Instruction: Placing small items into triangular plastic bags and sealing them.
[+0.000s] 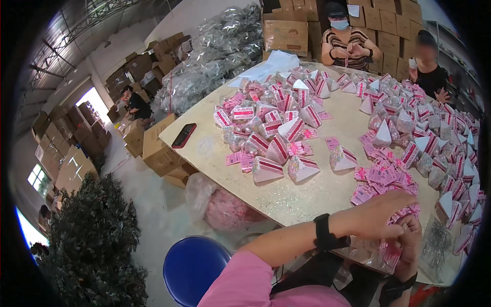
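Note:
At the table's near right edge my left hand (pixel 383 212) reaches across and meets my right hand (pixel 410 240). Both have bent fingers closed close together, and what they pinch is hidden between them. Pink printed cards (pixel 390 254) show just below the hands. Beyond them lies a heap of pink cards (pixel 386 171). Left of that heap stand several cake-slice-shaped packs, white with a dark pink stripe and clear glittery filling; one such pack (pixel 343 158) stands apart. Dark bands circle both my wrists.
A large pile of similar packs (pixel 445 138) covers the table's right side, another (pixel 276 112) the far left. A phone (pixel 184 135) lies on the tabletop (pixel 225 174). A blue stool (pixel 197 268) stands left of me. Two people sit across the table, near stacked cartons (pixel 286 37).

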{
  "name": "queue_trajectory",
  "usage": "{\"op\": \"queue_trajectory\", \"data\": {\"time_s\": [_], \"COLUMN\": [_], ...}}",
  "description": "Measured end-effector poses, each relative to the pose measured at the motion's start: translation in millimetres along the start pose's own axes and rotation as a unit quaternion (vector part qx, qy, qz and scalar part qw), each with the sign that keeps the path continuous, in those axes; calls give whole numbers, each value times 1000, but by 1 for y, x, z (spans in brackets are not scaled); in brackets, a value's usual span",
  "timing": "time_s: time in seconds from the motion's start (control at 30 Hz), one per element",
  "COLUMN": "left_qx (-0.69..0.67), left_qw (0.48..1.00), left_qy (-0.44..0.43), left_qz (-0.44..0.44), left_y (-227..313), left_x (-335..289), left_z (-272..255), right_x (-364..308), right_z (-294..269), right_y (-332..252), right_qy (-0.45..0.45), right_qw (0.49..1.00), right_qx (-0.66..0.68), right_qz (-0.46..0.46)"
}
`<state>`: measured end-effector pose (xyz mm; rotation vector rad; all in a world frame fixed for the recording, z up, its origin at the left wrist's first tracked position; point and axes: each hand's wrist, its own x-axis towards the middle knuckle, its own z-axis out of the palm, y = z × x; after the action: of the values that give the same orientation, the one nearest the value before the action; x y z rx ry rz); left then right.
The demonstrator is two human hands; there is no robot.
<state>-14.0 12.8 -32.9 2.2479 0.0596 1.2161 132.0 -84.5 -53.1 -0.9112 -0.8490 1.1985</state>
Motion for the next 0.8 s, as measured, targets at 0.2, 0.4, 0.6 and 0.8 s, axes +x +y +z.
{"op": "queue_trajectory", "data": {"time_s": [0.2,0.4,0.6,0.8], "left_qx": [-30,62,38,-133], "left_qw": [982,986,986,939], "left_qy": [-168,-155,-116,-125], "left_qz": [-77,-22,-110,-292], "left_y": [10,11,10,15], "left_x": [2,-10,-14,-8], "left_z": [-19,-9,12,4], "right_x": [-4,-7,-19,-28], "right_z": [-5,-1,11,17], "right_y": [4,5,-16,-11], "right_qy": [-29,-32,12,57], "right_qw": [999,995,992,957], "right_qx": [24,40,-81,-272], "right_qz": [35,83,91,-84]}}
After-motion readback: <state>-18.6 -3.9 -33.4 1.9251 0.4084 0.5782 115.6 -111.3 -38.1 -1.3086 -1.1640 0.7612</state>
